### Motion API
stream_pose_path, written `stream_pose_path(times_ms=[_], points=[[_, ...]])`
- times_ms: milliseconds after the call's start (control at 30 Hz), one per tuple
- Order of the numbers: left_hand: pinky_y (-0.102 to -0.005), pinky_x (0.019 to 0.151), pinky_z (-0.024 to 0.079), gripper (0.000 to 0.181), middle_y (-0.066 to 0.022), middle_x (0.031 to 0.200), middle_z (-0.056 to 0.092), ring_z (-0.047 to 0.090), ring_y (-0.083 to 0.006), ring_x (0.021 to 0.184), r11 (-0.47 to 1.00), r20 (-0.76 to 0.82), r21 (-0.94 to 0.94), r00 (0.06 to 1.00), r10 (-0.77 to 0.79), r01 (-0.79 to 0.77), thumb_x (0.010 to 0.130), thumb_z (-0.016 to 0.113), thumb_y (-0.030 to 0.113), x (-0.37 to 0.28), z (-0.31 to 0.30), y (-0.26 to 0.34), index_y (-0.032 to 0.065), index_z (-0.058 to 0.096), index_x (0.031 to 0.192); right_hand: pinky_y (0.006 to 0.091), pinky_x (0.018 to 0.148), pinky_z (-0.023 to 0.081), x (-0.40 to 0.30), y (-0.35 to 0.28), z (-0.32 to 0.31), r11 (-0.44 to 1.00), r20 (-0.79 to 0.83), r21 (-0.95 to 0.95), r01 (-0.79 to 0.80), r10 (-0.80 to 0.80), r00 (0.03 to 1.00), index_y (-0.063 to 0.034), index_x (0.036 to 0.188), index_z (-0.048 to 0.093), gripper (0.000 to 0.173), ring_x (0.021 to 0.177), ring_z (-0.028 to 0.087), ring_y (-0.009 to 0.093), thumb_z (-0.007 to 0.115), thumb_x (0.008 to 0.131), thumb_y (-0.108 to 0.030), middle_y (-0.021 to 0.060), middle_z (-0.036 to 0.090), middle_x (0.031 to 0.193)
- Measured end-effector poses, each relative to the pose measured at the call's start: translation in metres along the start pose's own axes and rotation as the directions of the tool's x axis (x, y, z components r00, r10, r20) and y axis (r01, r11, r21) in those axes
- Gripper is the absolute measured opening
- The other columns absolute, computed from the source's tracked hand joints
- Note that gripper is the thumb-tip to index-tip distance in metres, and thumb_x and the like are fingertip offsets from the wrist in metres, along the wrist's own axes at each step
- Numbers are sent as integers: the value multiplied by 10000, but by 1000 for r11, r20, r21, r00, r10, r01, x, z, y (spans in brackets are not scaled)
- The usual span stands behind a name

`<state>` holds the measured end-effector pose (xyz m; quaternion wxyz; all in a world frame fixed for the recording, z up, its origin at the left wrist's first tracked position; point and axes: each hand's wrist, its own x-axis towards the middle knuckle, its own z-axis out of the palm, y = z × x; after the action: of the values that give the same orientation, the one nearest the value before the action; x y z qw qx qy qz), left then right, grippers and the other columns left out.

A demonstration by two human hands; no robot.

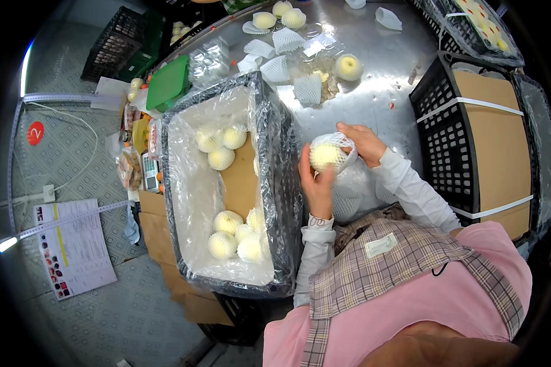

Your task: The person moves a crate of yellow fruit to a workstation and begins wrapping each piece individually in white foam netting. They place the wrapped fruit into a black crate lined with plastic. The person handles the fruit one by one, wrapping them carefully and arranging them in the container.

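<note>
Over the edge of the metal table [367, 103], I hold a round pale yellow fruit [325, 156] partly inside a white foam net sleeve [344, 142]. My left hand [319, 188] cups the fruit from the near left side. My right hand [365, 144] grips the net on the right, some fingertips hidden by the mesh. To the left stands a dark crate [278, 183] lined with clear plastic. Inside it, netted fruits [221, 158] form one group at the far end and several more [222, 244] lie at the near end, with brown cardboard [239, 183] showing between them.
Loose foam nets [288, 40] and another netted fruit [349, 67] lie on the table. A black crate [445, 137] strapped over cardboard stands right, with a wrapped fruit crate [486, 27] beyond. A green lid [167, 83] and a calculator-like device [150, 172] sit left of the lined crate.
</note>
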<state>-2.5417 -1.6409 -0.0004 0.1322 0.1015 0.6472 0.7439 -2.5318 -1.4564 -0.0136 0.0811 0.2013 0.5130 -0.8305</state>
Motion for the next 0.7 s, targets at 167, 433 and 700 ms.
stream_pose_path(times_ms=[167, 433, 700], points=[[-362, 998, 478, 676, -144, 1368, 501, 544, -248, 1214, 998, 17, -47, 998, -52, 53, 886, 722, 136, -4, 1, -10, 9, 395, 1465, 263, 685, 511, -14, -25, 20, 995, -20, 74, -61, 63, 998, -41, 991, 661, 431, 740, 619, 102, 569, 1005, -463, 30, 662, 849], [-374, 915, 551, 515, -81, 1299, 593, 612, -207, 1152, 677, 159, -621, 909, -385, 395, 975, 638, 264, -10, -6, -41, 43, 472, 1410, 266, 662, 547, -13, -25, -8, 936, 119, 282, -212, 185, 976, 9, 1090, 645, 430, 739, 649, 127, 657, 956, -399, 68, 671, 917], [-372, 984, 498, 623, -109, 1296, 598, 603, -185, 1138, 931, 136, -244, 960, -244, 271, 891, 743, 222, -4, -12, -37, -11, 475, 1402, 225, 475, 434, -11, -17, -14, 849, 284, 432, -304, 192, 940, -70, 929, 650, 276, 466, 487, 62, 642, 969, -343, -69, 528, 572]])
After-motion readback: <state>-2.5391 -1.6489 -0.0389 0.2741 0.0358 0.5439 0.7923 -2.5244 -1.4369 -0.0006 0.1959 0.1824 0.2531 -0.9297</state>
